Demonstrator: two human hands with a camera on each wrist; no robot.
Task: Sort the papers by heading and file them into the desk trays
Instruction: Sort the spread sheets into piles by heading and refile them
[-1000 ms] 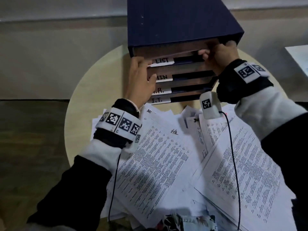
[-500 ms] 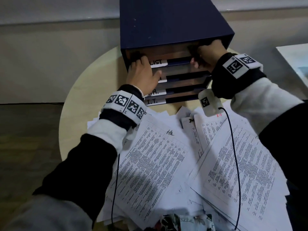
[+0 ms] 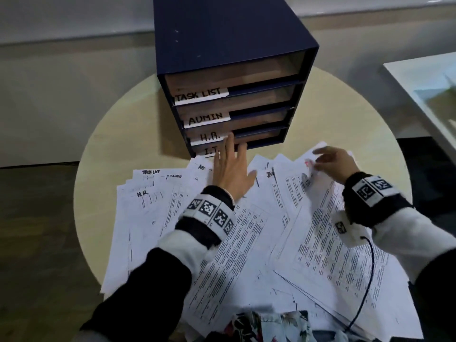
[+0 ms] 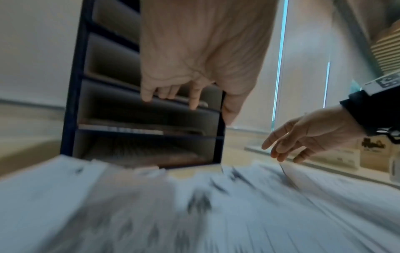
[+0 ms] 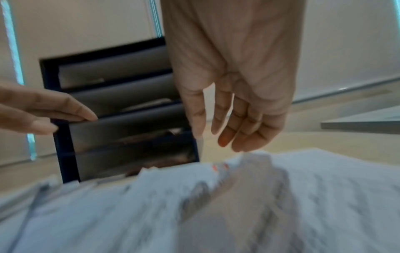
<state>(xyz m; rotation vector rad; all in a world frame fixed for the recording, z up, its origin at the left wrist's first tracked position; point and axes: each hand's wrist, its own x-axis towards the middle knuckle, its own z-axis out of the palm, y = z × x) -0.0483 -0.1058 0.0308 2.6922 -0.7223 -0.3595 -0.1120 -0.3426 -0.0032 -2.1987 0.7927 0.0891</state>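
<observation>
A navy tray unit (image 3: 222,40) stands at the back of the round table, its four trays labelled TASK LIST (image 3: 200,95), ADMIN (image 3: 206,118), H.R. (image 3: 209,137) and I.T. (image 3: 209,151). A loose spread of printed papers (image 3: 246,230) lies in front of it, some with handwritten headings. My left hand (image 3: 234,164) is open, its straight fingers reaching up in front of the two lowest trays. My right hand (image 3: 325,161) hovers with relaxed fingers just over the top edge of a sheet at the right. In the wrist views the left hand (image 4: 173,97) and the right hand (image 5: 227,130) hold nothing.
The beige table (image 3: 111,134) shows bare to the left and right of the tray unit. A white surface (image 3: 424,77) stands off to the right. Patterned fabric (image 3: 266,324) lies at the near edge, and a black cable (image 3: 367,280) hangs from my right wrist over the papers.
Both hands have left the front of the top tray and dropped down: the left to the lowest trays, the right to just over the papers.
</observation>
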